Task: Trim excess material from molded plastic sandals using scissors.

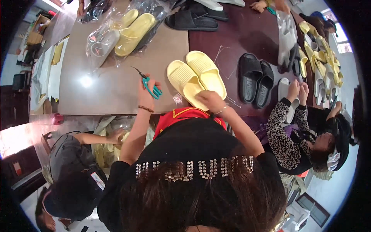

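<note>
As co-workers (286,133) flank table (96,94) and slippers (184,77), left fingers (157,84) clamp snips (146,82); right fingers (202,96) unclear

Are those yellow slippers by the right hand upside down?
Right way up: the slippers show their ribbed straps and footbeds on top.

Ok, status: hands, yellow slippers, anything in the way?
Left hand holding teal-handled snips. Right hand at near end of yellow slippers. Black slippers apart, rightward.

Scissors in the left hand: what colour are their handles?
The scissors' handles are teal, shown in the head view, the only one here.
</note>
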{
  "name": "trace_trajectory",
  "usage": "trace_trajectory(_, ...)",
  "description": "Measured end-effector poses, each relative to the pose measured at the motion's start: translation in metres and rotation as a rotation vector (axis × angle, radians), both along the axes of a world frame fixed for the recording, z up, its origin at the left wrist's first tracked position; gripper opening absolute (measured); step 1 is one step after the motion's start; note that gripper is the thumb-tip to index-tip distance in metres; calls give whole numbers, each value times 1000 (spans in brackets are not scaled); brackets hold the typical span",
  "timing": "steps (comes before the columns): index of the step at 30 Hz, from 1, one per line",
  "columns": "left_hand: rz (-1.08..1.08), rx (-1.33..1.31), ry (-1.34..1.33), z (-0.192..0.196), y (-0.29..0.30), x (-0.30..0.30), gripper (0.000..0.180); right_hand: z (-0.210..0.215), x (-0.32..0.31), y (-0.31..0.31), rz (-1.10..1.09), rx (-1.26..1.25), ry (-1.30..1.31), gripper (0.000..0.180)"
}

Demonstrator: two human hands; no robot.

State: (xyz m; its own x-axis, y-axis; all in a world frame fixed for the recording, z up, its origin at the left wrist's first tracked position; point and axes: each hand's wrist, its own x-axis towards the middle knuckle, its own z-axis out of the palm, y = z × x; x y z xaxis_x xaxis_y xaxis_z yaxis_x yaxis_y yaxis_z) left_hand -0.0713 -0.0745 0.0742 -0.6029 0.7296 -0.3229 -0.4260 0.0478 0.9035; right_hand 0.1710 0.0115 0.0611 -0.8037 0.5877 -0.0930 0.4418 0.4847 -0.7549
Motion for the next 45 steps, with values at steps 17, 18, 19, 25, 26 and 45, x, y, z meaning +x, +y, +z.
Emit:
trace_trajectory(17, -459, -236, 1145, -68, 21, -48, 45, 37, -86, 17, 286, -726, 92, 40)
trace_trajectory(18, -534, -288, 1058, -51, 28, -38, 47, 9, -67, 34, 29, -379, 39, 35)
trace_trajectory(19, -553, -321, 1054, -49, 31, -33, 47, -14, -48, 40, -259, -262, -3, 33)
trace_trajectory(25, -526, -284, 1133, -60, 39, -10, 47, -42, -38, 45, -513, 228, -527, 59)
trace_trajectory(26, -531, -276, 1136, -60, 39, -7, 47, -38, -49, 42, -496, 231, -600, 60)
trace_trajectory(45, -377, 6, 356, -15, 70, 17, 42, -35, -11, 18, -739, 575, -91, 23)
